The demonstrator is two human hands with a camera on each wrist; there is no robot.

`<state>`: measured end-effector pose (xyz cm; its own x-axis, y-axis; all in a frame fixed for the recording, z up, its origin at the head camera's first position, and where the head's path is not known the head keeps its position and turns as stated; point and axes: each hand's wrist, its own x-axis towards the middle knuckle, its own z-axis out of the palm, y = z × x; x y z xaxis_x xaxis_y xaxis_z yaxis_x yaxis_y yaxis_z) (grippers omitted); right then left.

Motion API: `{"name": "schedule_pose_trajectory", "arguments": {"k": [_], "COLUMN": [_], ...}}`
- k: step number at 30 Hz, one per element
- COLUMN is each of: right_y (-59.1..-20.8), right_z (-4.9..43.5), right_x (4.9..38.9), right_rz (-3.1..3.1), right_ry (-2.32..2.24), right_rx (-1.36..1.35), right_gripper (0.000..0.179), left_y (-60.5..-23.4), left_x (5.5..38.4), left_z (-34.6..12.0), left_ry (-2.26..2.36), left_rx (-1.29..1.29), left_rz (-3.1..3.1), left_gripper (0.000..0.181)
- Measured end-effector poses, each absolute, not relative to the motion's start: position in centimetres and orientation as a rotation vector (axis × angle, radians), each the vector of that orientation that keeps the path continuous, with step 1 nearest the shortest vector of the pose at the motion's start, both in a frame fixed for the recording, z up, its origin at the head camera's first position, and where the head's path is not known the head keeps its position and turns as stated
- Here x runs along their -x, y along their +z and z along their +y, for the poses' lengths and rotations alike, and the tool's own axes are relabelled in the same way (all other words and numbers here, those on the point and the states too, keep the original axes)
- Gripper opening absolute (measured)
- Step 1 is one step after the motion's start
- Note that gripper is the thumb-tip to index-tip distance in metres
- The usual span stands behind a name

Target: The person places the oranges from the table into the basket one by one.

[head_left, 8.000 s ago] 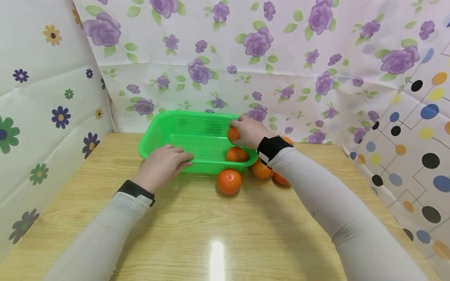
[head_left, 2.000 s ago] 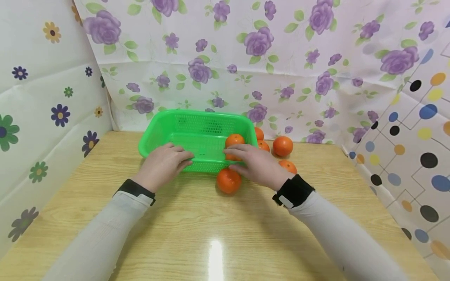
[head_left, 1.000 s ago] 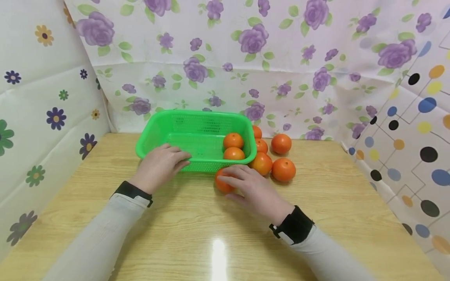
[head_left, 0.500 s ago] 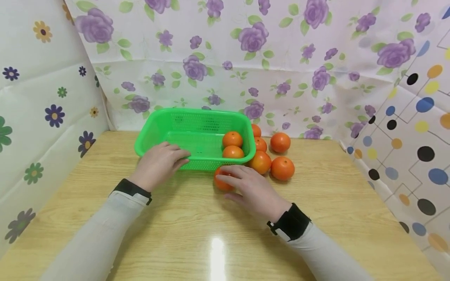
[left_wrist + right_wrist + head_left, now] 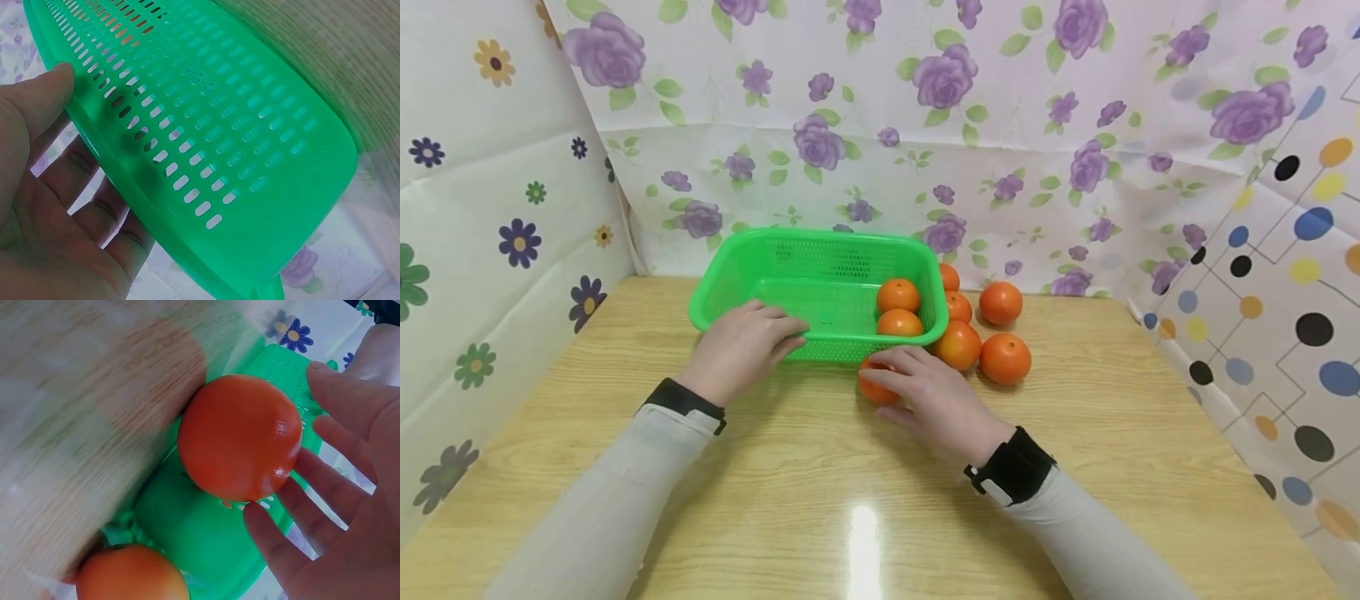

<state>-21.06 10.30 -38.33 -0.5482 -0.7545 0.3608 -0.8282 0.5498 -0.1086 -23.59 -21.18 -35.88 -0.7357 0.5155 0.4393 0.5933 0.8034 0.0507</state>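
My left hand [image 5: 740, 350] holds the near rim of the green plastic basket [image 5: 827, 347]. In the left wrist view, the thumb [image 5: 55, 87] lies against the outer side of the basket while the other fingers pass behind its wall. A glossy orange [image 5: 240, 437] rests on the table just outside the basket's near right side. Over it is my right hand [image 5: 936, 404], fingers spread and only slightly bent; the right wrist view shows fingertips at the fruit and the thumb away from it. Inside the basket's right end sit two oranges [image 5: 898, 296], one behind the other.
Several more oranges lie right of the basket, among them a near one [image 5: 1005, 359] and a far one [image 5: 1001, 303]. The wooden table [image 5: 790, 500] is bounded by a flowered back sheet [image 5: 865, 192] and patterned side sheets.
Eight seconds ago my right hand held an orange over the basket; that orange now lies inside. The hand then came down to the front orange and has barely moved since. My left hand stayed.
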Motion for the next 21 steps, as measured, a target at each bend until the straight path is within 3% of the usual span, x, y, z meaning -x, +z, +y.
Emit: {"name": "schedule_pose_trajectory", "arguments": {"k": [21], "right_y": [-39.07], "right_z": [9.82], "right_x": [21.79], "right_rz": [-2.502], "right_ry": [0.344], "right_rx": [-1.36], "right_gripper": [0.059], "left_y": [-35.96], "left_x": [23.54], "left_z": [-21.2], "left_ry": [-0.248], "left_rx": [0.829], "left_rz": [-2.571], "left_gripper": [0.019]}}
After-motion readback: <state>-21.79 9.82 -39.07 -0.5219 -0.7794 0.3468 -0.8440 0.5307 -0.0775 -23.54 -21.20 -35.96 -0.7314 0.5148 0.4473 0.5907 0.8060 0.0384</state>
